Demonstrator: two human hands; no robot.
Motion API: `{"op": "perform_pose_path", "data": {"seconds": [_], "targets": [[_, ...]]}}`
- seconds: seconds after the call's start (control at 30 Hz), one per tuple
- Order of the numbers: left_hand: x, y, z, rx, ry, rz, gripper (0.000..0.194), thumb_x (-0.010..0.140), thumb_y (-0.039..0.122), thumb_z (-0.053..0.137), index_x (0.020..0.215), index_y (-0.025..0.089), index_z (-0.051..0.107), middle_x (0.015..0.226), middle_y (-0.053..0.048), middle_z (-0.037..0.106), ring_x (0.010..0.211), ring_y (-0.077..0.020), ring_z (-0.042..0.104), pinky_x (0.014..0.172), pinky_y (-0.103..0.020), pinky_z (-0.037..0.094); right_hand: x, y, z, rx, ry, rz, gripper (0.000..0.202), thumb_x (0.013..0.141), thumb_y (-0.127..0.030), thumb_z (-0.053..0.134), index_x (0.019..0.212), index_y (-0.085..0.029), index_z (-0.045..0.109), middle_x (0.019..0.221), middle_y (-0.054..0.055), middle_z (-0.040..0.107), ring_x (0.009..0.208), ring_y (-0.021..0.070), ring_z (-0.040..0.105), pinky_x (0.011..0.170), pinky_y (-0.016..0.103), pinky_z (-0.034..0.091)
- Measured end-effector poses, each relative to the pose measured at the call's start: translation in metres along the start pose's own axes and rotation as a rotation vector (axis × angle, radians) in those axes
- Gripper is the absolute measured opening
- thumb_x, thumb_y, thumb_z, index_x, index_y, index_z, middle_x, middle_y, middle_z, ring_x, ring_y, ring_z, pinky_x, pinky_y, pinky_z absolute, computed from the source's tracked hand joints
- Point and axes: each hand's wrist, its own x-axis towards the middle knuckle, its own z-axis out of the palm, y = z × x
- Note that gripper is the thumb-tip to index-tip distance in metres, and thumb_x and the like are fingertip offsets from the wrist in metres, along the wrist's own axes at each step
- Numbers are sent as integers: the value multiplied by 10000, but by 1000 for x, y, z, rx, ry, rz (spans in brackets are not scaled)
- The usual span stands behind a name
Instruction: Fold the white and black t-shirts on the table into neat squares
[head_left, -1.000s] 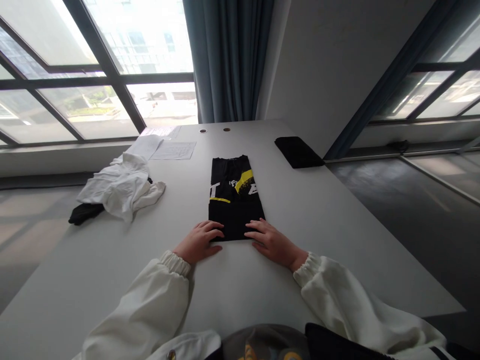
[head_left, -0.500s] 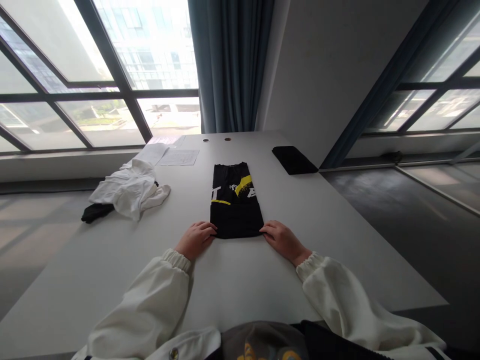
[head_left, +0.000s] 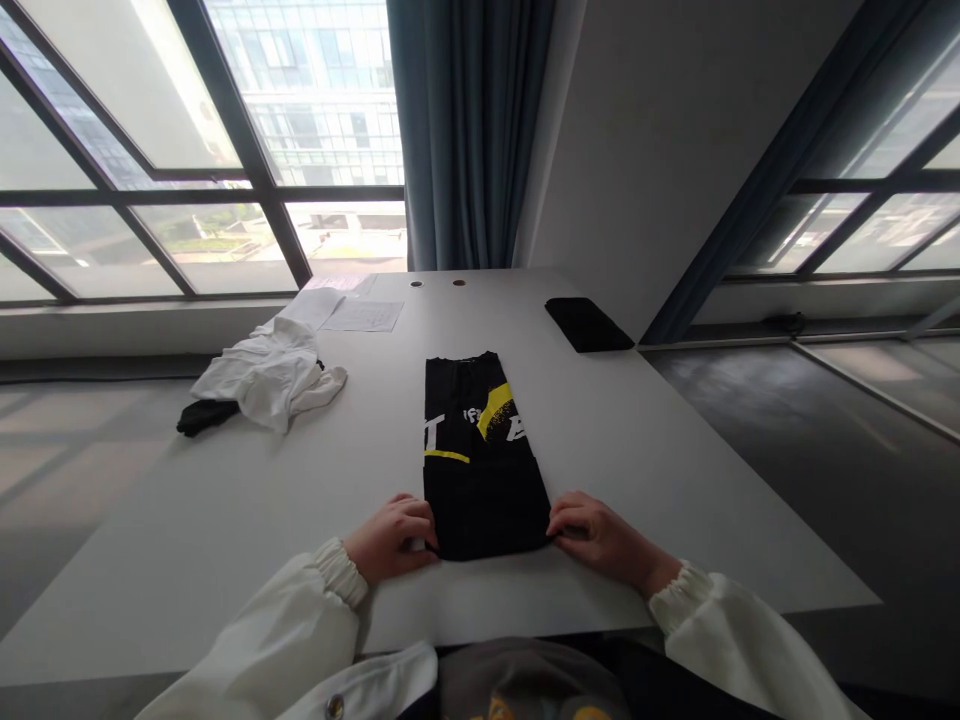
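A black T-shirt (head_left: pixel 487 500) lies folded into a long, narrow shape on the white table (head_left: pixel 660 490). White letters and yellow marks show on its upper half, and its neckline faces away from me. My left hand (head_left: pixel 394 535) pinches the near left corner of the shirt. At the near right corner, my right hand (head_left: pixel 596 535) has its fingers closed on the edge in the same way. The near edge of the fabric runs between both hands, close to the table's front.
A rumpled pile of white clothing (head_left: pixel 266 370) with a black piece (head_left: pixel 206 415) under it lies at the left. Paper sheets (head_left: pixel 364 315) are behind it. A folded black cloth (head_left: pixel 589 323) rests at the far right. Beyond stand a blue curtain (head_left: pixel 472 130) and windows.
Both hands have moved nearer to me, bringing the T-shirt with them. The shirt now looks larger and sits closer to the table's front edge. Its corners stay pinched.
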Motion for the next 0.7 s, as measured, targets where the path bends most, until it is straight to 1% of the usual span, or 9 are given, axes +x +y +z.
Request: {"op": "perform_pose_path", "data": {"seconds": [0.03, 0.07, 0.13, 0.2, 0.23, 0.3, 0.43, 0.57, 0.7], "targets": [[0, -1, -2, -30, 21, -5, 273, 987, 507, 634, 961, 264, 753, 1058, -68, 735, 1003, -207, 706, 1032, -374, 525, -1, 0, -2, 28, 5, 20, 202, 981, -372, 682, 853, -247, 775, 932, 74, 757, 901, 236, 731, 851, 375, 608], [1, -5, -4, -42, 68, -31, 308, 1004, 528, 602, 1013, 258, 750, 1130, -87, 724, 1064, -219, 695, 1044, -375, 528, 1, 2, -3, 46, 38, 46, 241, 997, -387, 656, 835, -242, 761, 926, 77, 752, 897, 237, 725, 850, 376, 607], [8, -17, -8, 11, 197, -141, 349, 1038, 510, 532, 1172, 254, 727, 1299, -118, 678, 1216, -250, 652, 1097, -406, 518, 9, 13, -5, 30, 165, 100, 287, 1025, -397, 597, 837, -241, 748, 975, 86, 755, 950, 248, 719, 903, 401, 599], [21, -34, -13, 149, 282, -292, 391, 1052, 465, 498, 1345, 272, 673, 1430, -121, 629, 1337, -284, 596, 1157, -479, 480, 25, 31, -5, -55, 292, 135, 265, 1024, -393, 573, 927, -246, 772, 1094, 98, 766, 1077, 274, 707, 1011, 459, 568], [29, -43, -16, 225, 291, -362, 423, 1053, 454, 494, 1415, 289, 639, 1479, -113, 610, 1379, -300, 570, 1173, -518, 460, 36, 42, -5, -106, 324, 144, 256, 1013, -391, 574, 1003, -248, 786, 1155, 101, 767, 1137, 287, 696, 1056, 489, 546], [49, -61, -22, 340, 274, -448, 464, 1066, 453, 468, 1489, 314, 594, 1544, -91, 585, 1439, -319, 525, 1190, -563, 428, 61, 63, -4, -189, 327, 152, 298, 1006, -386, 561, 1146, -248, 785, 1233, 102, 766, 1209, 298, 679, 1106, 518, 516], [94, -93, -35, 408, 254, -478, 483, 1093, 450, 403, 1519, 306, 581, 1601, -67, 556, 1489, -300, 484, 1223, -543, 390, 120, 96, -5, -329, 299, 159, 383, 1017, -394, 533, 1267, -214, 760, 1342, 124, 739, 1293, 298, 646, 1153, 510, 481], [136, -122, -48, 392, 300, -512, 511, 1105, 444, 361, 1536, 268, 571, 1611, -75, 554, 1510, -277, 473, 1251, -498, 373, 175, 115, -10, -417, 320, 185, 422, 1025, -380, 503, 1318, -190, 741, 1396, 131, 716, 1345, 299, 608, 1192, 514, 441], [164, -150, -59, 407, 314, -548, 510, 1103, 461, 370, 1531, 280, 581, 1623, -72, 545, 1536, -266, 446, 1280, -482, 333, 215, 128, -11, -401, 279, 187, 446, 1053, -382, 466, 1376, -198, 711, 1420, 113, 708, 1356, 282, 607, 1200, 491, 436]]}}
